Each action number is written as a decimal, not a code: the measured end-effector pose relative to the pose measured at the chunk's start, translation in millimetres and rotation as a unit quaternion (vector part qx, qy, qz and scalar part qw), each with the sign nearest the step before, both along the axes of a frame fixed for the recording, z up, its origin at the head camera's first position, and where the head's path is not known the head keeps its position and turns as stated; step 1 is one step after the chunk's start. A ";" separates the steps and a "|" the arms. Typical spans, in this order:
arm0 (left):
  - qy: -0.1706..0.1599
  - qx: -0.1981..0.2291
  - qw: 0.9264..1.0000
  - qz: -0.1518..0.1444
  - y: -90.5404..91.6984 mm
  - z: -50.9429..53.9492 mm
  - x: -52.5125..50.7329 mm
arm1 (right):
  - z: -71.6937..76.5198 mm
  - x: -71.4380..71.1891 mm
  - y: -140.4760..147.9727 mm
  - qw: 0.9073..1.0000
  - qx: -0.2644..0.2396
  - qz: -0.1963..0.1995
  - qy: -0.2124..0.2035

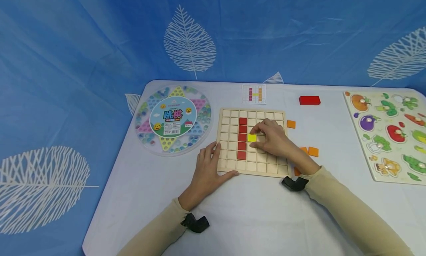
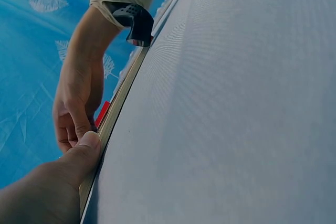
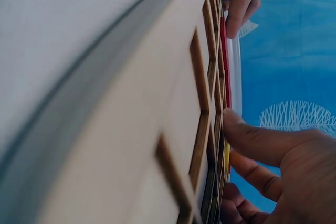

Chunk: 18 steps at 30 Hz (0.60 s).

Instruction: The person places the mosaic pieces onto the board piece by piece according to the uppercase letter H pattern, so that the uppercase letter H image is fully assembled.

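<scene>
Currently, the right hand (image 1: 271,139) is bent over a gridded wooden board (image 1: 233,129), its thumb and index finger slightly parted around a yellow tile (image 1: 252,137). That tile lies between those two fingertips, in a square of the grid; whether they pinch it firmly I cannot tell. Just left of the right fingertips runs a column of five red tiles (image 1: 242,137), the middle one beside the yellow. The left hand (image 1: 207,171) grasps nothing, its fingers fairly straight alongside the board's left edge and its thumb reaching along the near edge, touching the wood. Beyond the right fingers lies a card (image 1: 254,94) with a coloured pattern, and farther right of it a red block (image 1: 309,100). Orange tiles (image 1: 313,151) lie to the right of the right hand, some close by its wrist. Ahead and left of the left fingers sits a round marble game (image 1: 173,117), while a vegetable puzzle (image 1: 379,126) lies well right of the right fingers.
</scene>
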<state>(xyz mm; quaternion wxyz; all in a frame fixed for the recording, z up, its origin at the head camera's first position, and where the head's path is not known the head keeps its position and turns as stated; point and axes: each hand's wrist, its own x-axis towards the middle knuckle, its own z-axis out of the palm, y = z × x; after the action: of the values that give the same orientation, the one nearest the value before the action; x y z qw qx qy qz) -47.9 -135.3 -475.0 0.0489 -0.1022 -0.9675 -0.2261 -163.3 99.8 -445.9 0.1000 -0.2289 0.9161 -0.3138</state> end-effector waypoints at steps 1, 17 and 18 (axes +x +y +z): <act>0.001 -0.001 1.000 0.000 0.1 -0.3 -0.1 | 0.4 0.2 0.4 1.000 0.000 0.002 0.001; 0.005 0.006 1.000 -0.004 -1.2 -1.9 0.2 | 10.9 7.9 54.4 0.997 -0.018 0.074 0.003; 0.003 0.008 1.000 -0.003 -2.0 -1.4 0.1 | 11.3 8.9 59.6 0.997 -0.015 0.071 0.008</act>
<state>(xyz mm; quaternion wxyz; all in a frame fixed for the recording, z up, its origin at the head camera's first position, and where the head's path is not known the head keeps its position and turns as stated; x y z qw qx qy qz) -47.8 -137.3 -476.5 0.0520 -0.1049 -0.9653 -0.2334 -154.4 159.4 -434.6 0.1114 -0.2977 0.8933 -0.3178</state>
